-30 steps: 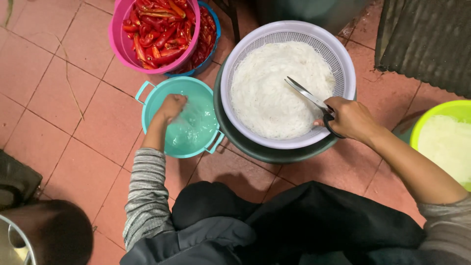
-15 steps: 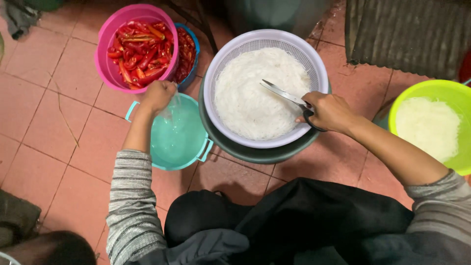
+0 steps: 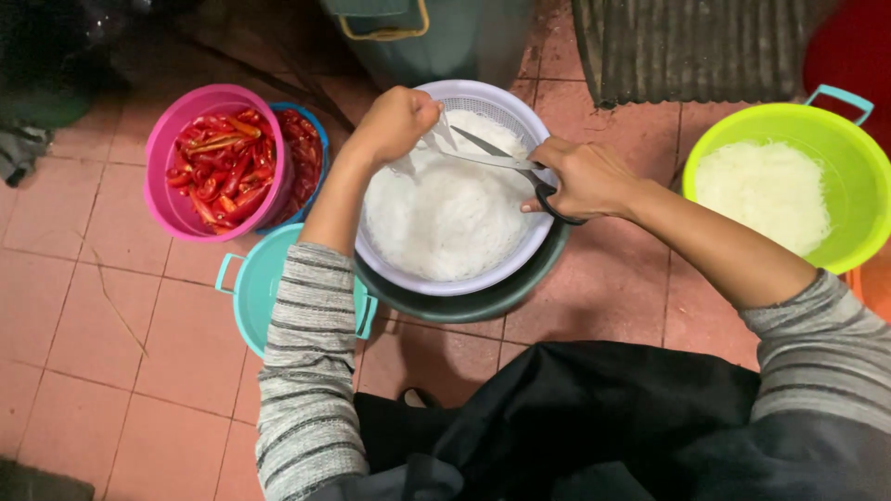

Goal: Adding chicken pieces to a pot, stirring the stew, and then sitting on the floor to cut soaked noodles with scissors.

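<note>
Currently, left hand [image 3: 394, 121] pinches a noodle strand above the white colander [image 3: 520, 260]. Right hand [image 3: 580, 176] grips scissors [image 3: 492, 156], blades open at the strand. Noodles [image 3: 455, 218] fill the colander; pink chilli bowl [image 3: 162, 199] sits well apart.

- My left hand [image 3: 394, 122] is hovering up high, fingers curled w/ tips pinching together, knuckles facing up.
- Left forearm is running straight up from the striped sleeve, bare from about the elbow.
- My right hand [image 3: 585, 178] is coming in from the right, fingers clenching, thumb side facing left.
- Right forearm is angling down-right, sleeve pushed up.
</note>
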